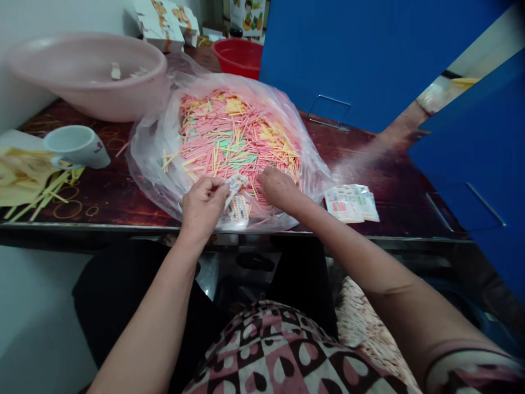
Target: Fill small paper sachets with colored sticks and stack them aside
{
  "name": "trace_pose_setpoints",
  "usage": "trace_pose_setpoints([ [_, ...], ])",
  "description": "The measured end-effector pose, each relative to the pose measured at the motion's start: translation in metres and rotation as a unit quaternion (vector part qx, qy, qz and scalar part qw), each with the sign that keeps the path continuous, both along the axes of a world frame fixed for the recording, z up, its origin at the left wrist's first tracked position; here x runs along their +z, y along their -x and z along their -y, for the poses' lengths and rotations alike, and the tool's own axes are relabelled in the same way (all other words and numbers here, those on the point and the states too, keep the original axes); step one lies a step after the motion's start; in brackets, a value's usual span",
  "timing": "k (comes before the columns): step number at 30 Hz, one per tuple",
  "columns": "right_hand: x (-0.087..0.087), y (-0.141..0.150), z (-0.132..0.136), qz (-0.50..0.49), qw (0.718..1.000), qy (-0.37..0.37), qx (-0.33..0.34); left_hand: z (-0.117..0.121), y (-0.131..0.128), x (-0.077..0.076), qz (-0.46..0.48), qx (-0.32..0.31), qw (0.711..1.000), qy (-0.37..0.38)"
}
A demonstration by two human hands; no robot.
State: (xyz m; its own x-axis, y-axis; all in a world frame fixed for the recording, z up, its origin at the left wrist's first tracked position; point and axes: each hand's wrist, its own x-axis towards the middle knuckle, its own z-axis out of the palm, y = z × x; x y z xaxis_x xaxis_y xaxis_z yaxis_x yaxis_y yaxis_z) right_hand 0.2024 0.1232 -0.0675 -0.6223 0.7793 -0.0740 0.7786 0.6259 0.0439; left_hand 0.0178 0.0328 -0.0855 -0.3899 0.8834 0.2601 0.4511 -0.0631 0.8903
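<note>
A clear plastic bag (150, 172) lies wide open, heaped with thin pink, yellow and green sticks (229, 134). At its near edge my left hand (203, 207) pinches a small printed plastic packet (235, 185) between thumb and fingers. Another printed packet (238, 209) lies just below it, against the bag. My right hand (276, 187) reaches into the near right part of the heap. Its fingers are curled closed among the sticks, and what they grip is hidden.
Flat printed packets (348, 203) lie to the right of the bag. A white mug (76, 143), yellow strips (45, 194) and rubber bands are at left. Behind stand a large pink basin (123, 96), a red basin (238, 54) and blue panels (348, 54) with wire handles.
</note>
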Motion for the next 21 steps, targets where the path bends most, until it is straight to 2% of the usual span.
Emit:
trace_pose_setpoints([
  [6, 0.002, -0.001, -0.005, 0.026, 0.999, 0.01, 0.036, -0.005, -0.004, -0.005, 0.012, -0.008, 1.0, 0.001],
  [13, 0.009, -0.004, -0.007, 0.037, 0.999, -0.005, 0.023, -0.006, -0.008, 0.002, 0.005, 0.0, 1.0, 0.016],
  [18, 0.011, -0.012, -0.01, -0.038, 0.999, -0.008, -0.033, -0.006, -0.006, 0.002, 0.023, -0.01, 1.0, 0.013],
  [21, 0.009, -0.019, -0.014, -0.157, 0.985, 0.046, -0.062, -0.004, -0.007, 0.002, 0.04, -0.045, 0.998, 0.009],
])
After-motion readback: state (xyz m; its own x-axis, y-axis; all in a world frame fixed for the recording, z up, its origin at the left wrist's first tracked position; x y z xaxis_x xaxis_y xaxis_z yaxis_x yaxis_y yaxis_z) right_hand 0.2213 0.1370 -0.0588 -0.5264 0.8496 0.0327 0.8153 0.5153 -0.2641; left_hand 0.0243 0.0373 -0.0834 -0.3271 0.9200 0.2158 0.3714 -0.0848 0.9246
